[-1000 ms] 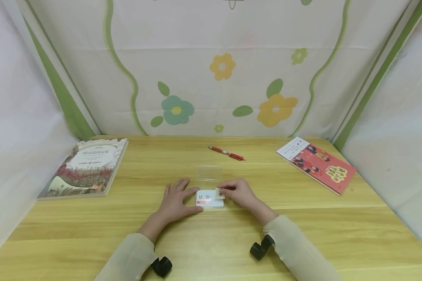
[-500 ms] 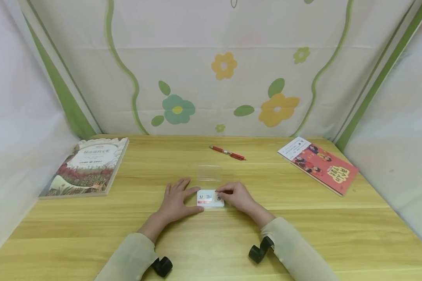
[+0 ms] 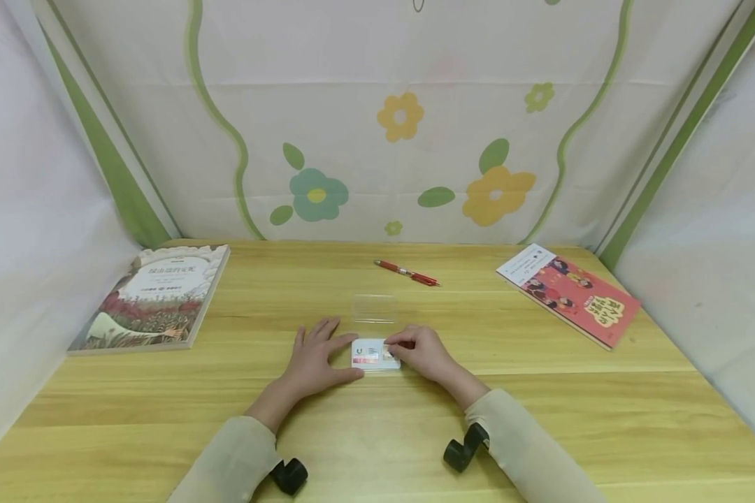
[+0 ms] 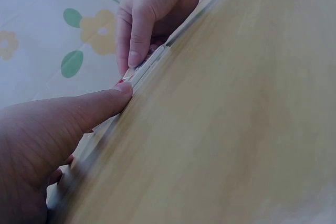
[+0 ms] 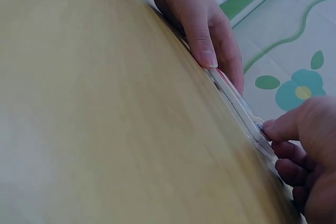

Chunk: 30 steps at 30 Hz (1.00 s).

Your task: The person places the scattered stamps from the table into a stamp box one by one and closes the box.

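Note:
On the table lies a flat white case (image 3: 367,355) with dark lettering and a red strip, set in clear plastic. My left hand (image 3: 314,358) holds its left end between thumb and forefinger; the other fingers spread on the wood. At its right end my right hand (image 3: 426,353) pinches a small beige square (image 3: 387,353) with a dark mark, partly covered by the thumb. The right wrist view has the thumb of the right hand (image 5: 320,135) on the square, over the white case (image 5: 233,95). Just behind lies a clear plastic rectangle (image 3: 374,309).
Farther back on the wooden table (image 3: 377,433) lies a red pen (image 3: 407,273). A thick book (image 3: 157,300) is at the left and a red booklet (image 3: 569,295) at the right. A flowered curtain (image 3: 352,140) closes off the back.
My right hand has brought the small square down from above the case's right end and slightly toward me, flat onto it. My left hand has kept its place.

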Each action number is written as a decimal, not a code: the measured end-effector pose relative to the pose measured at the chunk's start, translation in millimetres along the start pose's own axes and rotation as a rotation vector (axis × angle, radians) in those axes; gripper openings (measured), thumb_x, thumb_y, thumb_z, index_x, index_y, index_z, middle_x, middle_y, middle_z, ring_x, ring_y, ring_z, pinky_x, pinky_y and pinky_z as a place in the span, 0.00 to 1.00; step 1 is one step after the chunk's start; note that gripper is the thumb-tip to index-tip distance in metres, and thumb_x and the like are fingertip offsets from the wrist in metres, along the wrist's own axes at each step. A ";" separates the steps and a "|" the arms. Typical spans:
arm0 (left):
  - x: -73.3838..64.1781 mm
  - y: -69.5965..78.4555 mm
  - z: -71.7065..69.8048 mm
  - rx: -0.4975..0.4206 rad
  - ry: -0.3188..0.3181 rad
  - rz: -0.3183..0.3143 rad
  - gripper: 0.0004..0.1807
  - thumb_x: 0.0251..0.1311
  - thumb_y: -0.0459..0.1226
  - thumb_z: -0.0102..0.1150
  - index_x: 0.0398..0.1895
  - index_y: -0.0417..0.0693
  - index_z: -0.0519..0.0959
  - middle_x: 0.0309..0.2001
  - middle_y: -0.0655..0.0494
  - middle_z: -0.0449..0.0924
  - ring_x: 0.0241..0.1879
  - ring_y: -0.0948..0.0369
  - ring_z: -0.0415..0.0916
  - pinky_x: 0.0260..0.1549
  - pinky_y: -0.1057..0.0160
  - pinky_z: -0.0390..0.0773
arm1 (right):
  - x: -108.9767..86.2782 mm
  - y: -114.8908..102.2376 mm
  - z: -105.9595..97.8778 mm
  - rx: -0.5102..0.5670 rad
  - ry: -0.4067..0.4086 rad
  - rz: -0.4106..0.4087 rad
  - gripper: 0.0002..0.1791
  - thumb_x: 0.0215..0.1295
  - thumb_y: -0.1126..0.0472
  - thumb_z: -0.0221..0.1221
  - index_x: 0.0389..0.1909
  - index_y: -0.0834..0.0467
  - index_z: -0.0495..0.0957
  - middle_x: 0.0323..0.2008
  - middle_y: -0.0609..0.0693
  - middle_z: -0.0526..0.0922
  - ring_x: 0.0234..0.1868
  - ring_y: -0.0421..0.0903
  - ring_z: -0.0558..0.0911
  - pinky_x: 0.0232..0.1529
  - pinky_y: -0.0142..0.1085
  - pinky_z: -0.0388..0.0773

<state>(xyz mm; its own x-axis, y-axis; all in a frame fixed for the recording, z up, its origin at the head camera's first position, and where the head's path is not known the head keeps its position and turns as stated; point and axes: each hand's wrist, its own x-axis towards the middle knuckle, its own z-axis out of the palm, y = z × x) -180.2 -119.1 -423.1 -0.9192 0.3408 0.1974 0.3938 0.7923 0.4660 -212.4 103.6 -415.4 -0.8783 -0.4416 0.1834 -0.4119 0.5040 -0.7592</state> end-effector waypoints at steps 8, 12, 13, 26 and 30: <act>0.0 0.9 -2.2 -0.001 -0.007 -0.004 0.36 0.40 0.61 0.57 0.54 0.55 0.71 0.62 0.45 0.54 0.62 0.48 0.43 0.53 0.41 0.33 | -0.5 -1.0 0.3 -0.035 0.007 -0.020 0.06 0.52 0.65 0.60 0.32 0.59 0.82 0.22 0.43 0.73 0.24 0.40 0.68 0.23 0.31 0.66; 0.7 1.1 -2.7 0.003 -0.011 -0.001 0.36 0.40 0.61 0.56 0.54 0.55 0.71 0.62 0.45 0.54 0.62 0.48 0.42 0.53 0.40 0.33 | -0.4 -1.2 0.4 -0.031 0.007 -0.016 0.06 0.51 0.65 0.60 0.32 0.59 0.82 0.22 0.43 0.72 0.24 0.40 0.68 0.23 0.31 0.66; 0.9 1.3 -2.9 0.002 -0.011 0.000 0.36 0.40 0.61 0.56 0.54 0.55 0.71 0.62 0.44 0.54 0.62 0.48 0.42 0.53 0.40 0.33 | -0.3 -1.0 0.5 -0.031 0.007 -0.013 0.06 0.51 0.65 0.60 0.32 0.58 0.82 0.22 0.43 0.72 0.24 0.40 0.68 0.23 0.31 0.66; 1.0 1.0 -3.3 -0.014 -0.007 0.002 0.38 0.40 0.61 0.57 0.55 0.54 0.70 0.62 0.44 0.54 0.62 0.47 0.43 0.53 0.41 0.34 | -1.0 0.4 -3.2 0.008 0.013 0.024 0.07 0.52 0.65 0.60 0.33 0.58 0.81 0.23 0.44 0.73 0.25 0.40 0.69 0.24 0.31 0.67; 1.0 -1.8 -4.7 -0.065 -0.017 -0.001 0.40 0.40 0.61 0.57 0.57 0.52 0.68 0.61 0.43 0.54 0.62 0.48 0.43 0.53 0.41 0.34 | -0.2 2.4 -9.1 0.080 0.017 0.045 0.10 0.52 0.64 0.59 0.37 0.60 0.79 0.24 0.46 0.74 0.25 0.42 0.69 0.24 0.31 0.68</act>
<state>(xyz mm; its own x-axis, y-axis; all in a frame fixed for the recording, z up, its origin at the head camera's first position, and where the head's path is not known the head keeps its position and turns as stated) -181.8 -122.5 -419.6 -0.9190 0.3491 0.1831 0.3918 0.7579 0.5216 -215.4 111.7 -411.6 -0.8998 -0.4068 0.1578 -0.3516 0.4617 -0.8144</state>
